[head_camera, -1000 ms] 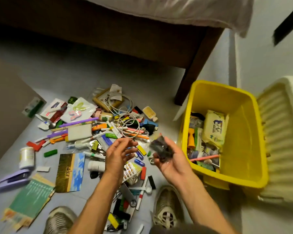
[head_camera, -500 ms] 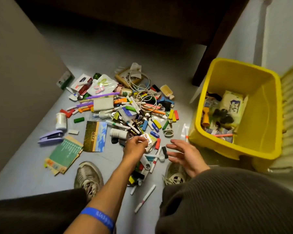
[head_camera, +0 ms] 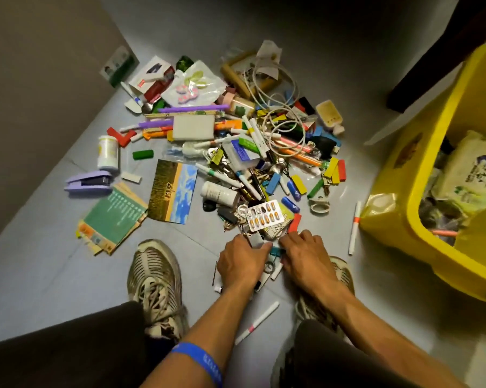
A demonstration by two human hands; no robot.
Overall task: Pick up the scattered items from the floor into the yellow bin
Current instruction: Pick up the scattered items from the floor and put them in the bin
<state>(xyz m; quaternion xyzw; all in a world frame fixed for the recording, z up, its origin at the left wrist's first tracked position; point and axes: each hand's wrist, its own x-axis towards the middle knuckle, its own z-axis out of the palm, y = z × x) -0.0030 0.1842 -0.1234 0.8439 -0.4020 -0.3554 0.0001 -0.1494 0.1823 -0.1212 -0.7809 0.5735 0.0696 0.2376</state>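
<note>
Both hands work the near edge of the floor pile.

Left hand (head_camera: pixel 243 266) pinches a small grey piece (head_camera: pixel 256 240); right hand (head_camera: pixel 306 257) presses down, fingers curled, hold unclear. Yellow bin (head_camera: pixel 404 191) sits at 3 o'clock; bare floor (head_camera: pixel 40 275) at 8. Two shoes, one stapler (head_camera: pixel 89 182).

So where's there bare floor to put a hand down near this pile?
Bare floor lies left of the left shoe, below the booklets, and between the pen and yellow bin. It is crowded from the blister pack up to the cables.
</note>
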